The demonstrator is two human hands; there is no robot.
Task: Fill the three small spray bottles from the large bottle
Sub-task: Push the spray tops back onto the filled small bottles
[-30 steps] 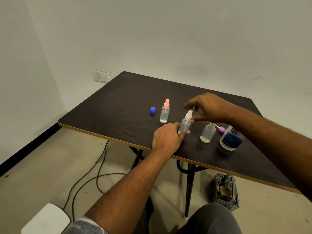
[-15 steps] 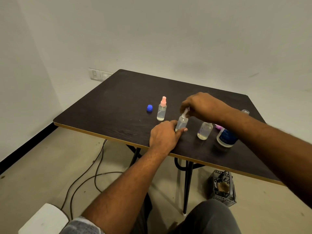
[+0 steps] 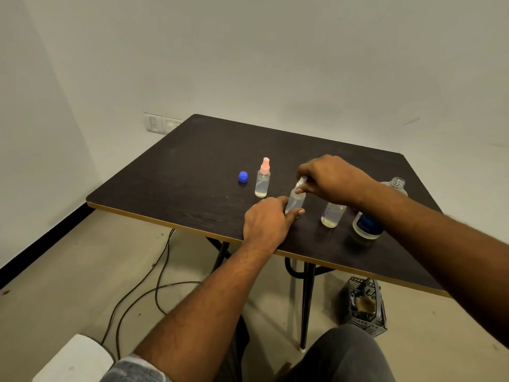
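Near the front edge of the desk [image 3: 192,161], both hands on the middle spray bottle [image 3: 295,201].

Left hand [image 3: 265,223] closed round the base of that bottle, thumb and forefinger pinching the clear body, upright on the desk. Right hand [image 3: 332,179] over the top, fingertips clamped on the white spray head [image 3: 300,183]. Pink-capped spray bottle [image 3: 263,178] standing apart to the left, head on, a little liquid inside; blue cap [image 3: 243,177] just beside it. Third small bottle [image 3: 332,215] to the right, top hidden behind the right wrist, liquid low in the bottom. Large bottle [image 3: 367,224] with blue label beside that, toward the right edge, neck open, partly behind the forearm.
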